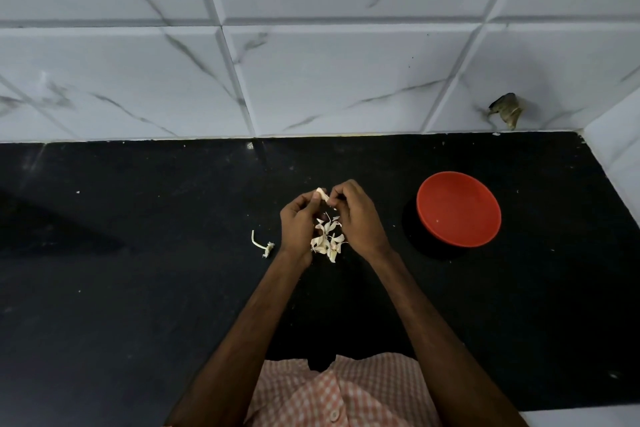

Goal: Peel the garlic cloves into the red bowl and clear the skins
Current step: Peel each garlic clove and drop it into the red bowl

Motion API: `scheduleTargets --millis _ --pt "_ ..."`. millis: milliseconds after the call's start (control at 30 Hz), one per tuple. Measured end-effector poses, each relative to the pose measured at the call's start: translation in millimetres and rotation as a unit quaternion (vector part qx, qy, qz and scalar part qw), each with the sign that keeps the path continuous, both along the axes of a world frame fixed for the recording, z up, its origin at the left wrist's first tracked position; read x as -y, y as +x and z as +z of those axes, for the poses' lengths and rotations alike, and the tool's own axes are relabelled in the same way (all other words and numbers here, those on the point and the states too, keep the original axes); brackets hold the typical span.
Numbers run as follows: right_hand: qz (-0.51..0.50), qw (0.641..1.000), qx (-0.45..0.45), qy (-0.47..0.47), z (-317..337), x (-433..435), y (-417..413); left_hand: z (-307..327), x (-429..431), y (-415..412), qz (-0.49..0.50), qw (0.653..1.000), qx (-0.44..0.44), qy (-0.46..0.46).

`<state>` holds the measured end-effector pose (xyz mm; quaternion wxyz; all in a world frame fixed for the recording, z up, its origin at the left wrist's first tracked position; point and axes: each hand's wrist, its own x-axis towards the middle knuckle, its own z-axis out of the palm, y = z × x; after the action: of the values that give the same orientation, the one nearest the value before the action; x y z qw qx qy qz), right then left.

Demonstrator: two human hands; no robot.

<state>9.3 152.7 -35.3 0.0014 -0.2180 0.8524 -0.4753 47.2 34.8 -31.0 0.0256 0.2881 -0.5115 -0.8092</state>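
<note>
Above the skins (327, 239), both hands' fingers (317, 197) pinch a pale, half-peeled garlic clove (322, 193); red bowl (459, 209) right.

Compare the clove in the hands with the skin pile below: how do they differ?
The clove is a single piece pinched between left hand and right hand; the skins are many loose flakes. The clove is held up; the skins lie on the counter. Both are pale, and both are outside the bowl.
</note>
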Motion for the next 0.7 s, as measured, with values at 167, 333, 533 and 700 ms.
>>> scheduleTargets --millis 167,333,533,700 --pt "0.017 1.0 0.022 -0.003 0 -6 -6 -5 2 2 -0.005 0.999 -0.023 -0.035" --pt "-0.052 0.988 0.125 -0.074 9 -1 -7 -3 0 1 -0.01 0.993 -0.062 -0.098" --pt "-0.05 0.987 0.152 0.007 14 9 -5 -2 -1 3 -0.028 0.985 -0.1 -0.138" --pt "-0.047 0.99 0.129 0.044 16 -1 -10 -6 8 2 -0.048 0.973 -0.116 -0.193"
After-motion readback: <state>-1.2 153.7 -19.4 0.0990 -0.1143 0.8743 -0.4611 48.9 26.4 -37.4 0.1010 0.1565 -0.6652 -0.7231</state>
